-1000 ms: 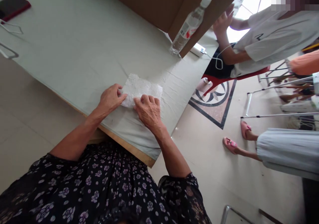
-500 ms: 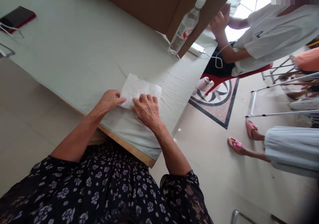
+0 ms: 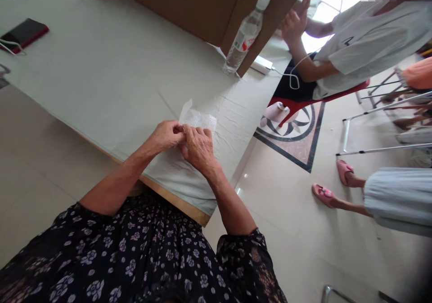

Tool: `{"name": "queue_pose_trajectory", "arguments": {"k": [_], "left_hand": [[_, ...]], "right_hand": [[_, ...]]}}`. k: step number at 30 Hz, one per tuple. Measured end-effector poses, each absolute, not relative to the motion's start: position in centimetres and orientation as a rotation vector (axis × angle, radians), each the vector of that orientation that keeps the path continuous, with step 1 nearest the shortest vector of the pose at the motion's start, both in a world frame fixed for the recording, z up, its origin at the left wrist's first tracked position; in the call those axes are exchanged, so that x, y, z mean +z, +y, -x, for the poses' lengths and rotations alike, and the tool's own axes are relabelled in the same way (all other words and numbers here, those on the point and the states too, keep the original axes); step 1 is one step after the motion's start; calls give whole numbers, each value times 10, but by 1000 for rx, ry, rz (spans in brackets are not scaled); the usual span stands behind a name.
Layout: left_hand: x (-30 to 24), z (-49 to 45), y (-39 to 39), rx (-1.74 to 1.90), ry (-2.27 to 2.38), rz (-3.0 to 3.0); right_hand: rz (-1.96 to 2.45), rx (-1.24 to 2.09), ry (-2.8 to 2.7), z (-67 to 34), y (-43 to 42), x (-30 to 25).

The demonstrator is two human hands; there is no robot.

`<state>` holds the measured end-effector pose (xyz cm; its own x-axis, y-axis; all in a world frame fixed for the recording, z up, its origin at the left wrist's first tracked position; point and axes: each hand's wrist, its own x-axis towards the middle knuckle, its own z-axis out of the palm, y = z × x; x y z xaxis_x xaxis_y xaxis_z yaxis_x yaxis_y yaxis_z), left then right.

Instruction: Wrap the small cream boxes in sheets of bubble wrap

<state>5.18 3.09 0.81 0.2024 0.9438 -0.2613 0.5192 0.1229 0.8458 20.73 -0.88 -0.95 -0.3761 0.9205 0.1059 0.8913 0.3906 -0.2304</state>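
Observation:
A small white sheet of bubble wrap [image 3: 202, 119] lies on the cloth-covered table [image 3: 111, 82], close to the front right corner. My left hand [image 3: 168, 134] is closed on its left side, thumb and fingers pinched together, and that side is folded up. Touching it, my right hand [image 3: 198, 146] presses on the near part of the wrap, its fingers bent over the material. Both hands cover the near edge, so whatever lies under the fingers is hidden.
A big cardboard box [image 3: 175, 11] stands at the back, with a plastic bottle [image 3: 245, 35] before it. A white power strip [image 3: 261, 64] lies beside the box. At far left is a dark phone-like device [image 3: 25, 34] with a cable. A person in a white shirt [image 3: 361, 46] sits at right.
My left hand has moved right, up against my right hand, folding the left side of the bubble wrap inward. My right hand has stayed nearly in place.

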Motion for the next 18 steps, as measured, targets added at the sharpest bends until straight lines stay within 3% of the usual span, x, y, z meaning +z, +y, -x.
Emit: {"name": "queue_pose_trajectory", "arguments": {"k": [5, 9, 14, 18], "left_hand": [[15, -46, 29, 400, 1293, -1784], [5, -45, 22, 444, 1348, -2062], [-10, -50, 15, 538, 1365, -2245], [-15, -50, 15, 518, 1348, -2245]], "right_hand": [[1420, 278, -2255, -232, -30, -17], [1606, 175, -1751, -261, -57, -39], [1883, 530, -1432, -274, -71, -60], [1913, 608, -1398, -265, -59, -66]]}}
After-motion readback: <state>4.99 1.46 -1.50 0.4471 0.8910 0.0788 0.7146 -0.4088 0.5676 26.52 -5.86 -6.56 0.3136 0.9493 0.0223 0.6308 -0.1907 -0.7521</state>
